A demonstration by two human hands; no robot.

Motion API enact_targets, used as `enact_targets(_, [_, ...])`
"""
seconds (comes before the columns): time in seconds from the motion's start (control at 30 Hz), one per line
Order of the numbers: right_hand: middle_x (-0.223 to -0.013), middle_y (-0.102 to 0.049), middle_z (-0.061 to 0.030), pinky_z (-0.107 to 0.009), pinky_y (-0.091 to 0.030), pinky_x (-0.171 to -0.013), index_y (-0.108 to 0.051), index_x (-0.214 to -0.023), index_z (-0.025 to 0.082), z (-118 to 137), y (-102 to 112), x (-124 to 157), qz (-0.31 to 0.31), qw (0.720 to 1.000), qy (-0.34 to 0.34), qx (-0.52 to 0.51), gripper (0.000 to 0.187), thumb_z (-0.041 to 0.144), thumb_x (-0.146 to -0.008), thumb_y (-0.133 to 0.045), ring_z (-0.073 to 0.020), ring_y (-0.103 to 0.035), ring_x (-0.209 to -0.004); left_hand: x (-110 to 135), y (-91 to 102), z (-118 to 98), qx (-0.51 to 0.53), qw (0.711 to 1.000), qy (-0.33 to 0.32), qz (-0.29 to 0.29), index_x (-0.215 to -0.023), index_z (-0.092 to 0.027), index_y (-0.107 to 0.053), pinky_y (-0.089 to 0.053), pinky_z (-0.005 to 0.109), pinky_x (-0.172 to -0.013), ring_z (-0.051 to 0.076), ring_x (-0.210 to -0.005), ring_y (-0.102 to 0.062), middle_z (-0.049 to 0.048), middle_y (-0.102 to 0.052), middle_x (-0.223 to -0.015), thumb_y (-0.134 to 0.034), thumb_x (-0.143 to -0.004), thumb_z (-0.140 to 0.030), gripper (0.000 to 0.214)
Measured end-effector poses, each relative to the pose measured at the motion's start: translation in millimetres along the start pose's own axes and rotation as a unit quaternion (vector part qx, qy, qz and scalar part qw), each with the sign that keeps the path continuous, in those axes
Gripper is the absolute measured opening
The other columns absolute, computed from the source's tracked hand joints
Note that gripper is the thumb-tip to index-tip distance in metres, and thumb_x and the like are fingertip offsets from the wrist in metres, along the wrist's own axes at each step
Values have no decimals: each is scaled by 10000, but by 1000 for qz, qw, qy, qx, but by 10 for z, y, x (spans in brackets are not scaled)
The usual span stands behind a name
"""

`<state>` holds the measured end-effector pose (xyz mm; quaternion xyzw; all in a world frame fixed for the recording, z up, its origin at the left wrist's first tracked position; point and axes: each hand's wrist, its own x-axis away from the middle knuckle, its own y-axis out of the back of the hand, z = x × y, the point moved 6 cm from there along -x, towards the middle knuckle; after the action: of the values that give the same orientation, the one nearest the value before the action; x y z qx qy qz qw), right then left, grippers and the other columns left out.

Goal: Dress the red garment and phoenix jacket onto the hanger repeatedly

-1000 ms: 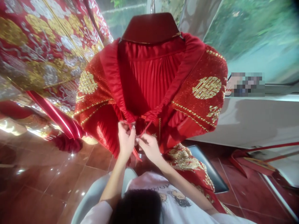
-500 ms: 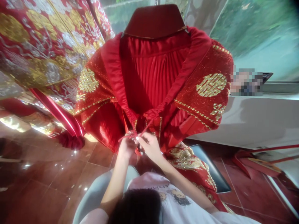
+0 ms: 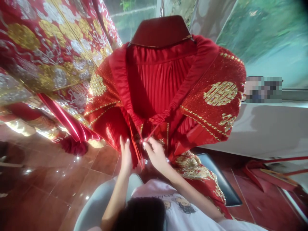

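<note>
Thin red fabric drawstring (image 3: 151, 132), slanting up rightward — from the pinched thumb and finger of the right hand (image 3: 155, 151) to the gathered neckline (image 3: 160, 119) of a red, gold-embroidered garment (image 3: 161, 80) — the left hand (image 3: 125, 154) (fingers parted, seemingly empty) farther off, beyond a narrow orange-red ribbon (image 3: 135, 145).

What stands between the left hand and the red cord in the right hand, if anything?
In this view a thin red ribbon hangs between the left hand and the cord in the right hand; nothing else visible intervenes.
</note>
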<state>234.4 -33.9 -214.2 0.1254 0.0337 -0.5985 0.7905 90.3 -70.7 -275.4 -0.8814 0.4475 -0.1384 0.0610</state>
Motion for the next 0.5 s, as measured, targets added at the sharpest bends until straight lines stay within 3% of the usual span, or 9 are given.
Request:
enact_targets(0.07, [-721,-646,-27,-261,-468,-643,-565,-823,187,47,22,-3,-9,998,20,56,179,299,-884,-439,-150,-595,-650,108,-234,-346,-97,984,-133,69,-1159,-257,-637,-463,254,-932,176,-1141,-589,41,-659,-1193,-490,-921,-479,357])
enact_targets(0.13, [-718,-658,-30,-257,-459,-611,-574,-797,186,96,36,-9,-1,996,26,83,179,285,-878,-449,-148,-592,-623,178,-466,-546,-177,953,-196,149,-981,-193,-702,-501,259,-801,172,-912,-652,61,-714,-963,-431,-941,-486,401])
enact_targets(0.2, [-662,-654,-21,-246,-447,-557,-591,-751,183,170,97,-22,8,995,31,90,199,288,-874,-475,-136,-576,-560,187,-548,-700,-267,917,-251,160,-732,-169,-686,-463,229,-602,130,-619,-591,25,-662,-668,-495,-911,-469,398])
enact_targets(0.3, [-646,-677,-18,-233,-460,-521,-650,-752,171,370,396,-68,-12,994,66,86,198,325,-849,-574,-128,-592,-526,145,-423,-1024,-345,864,-350,112,-585,-167,-633,-362,201,-469,82,-464,-476,-21,-578,-516,-673,-797,-408,323])
enact_targets(0.37, [-659,-696,-17,-225,-467,-513,-690,-760,171,554,744,-114,-53,985,127,108,171,334,-804,-660,-125,-608,-526,85,-237,-1326,-340,846,-401,84,-599,-172,-660,-331,195,-430,74,-439,-460,-29,-582,-508,-728,-749,-371,258])
enact_targets(0.5, [-628,-685,0,-214,-435,-489,-719,-710,199,789,1494,-285,-141,941,229,204,130,309,-779,-705,-107,-578,-501,-63,167,-2042,-312,794,-519,-53,-662,-185,-700,-316,207,-441,72,-446,-416,-44,-554,-503,-775,-706,-318,159])
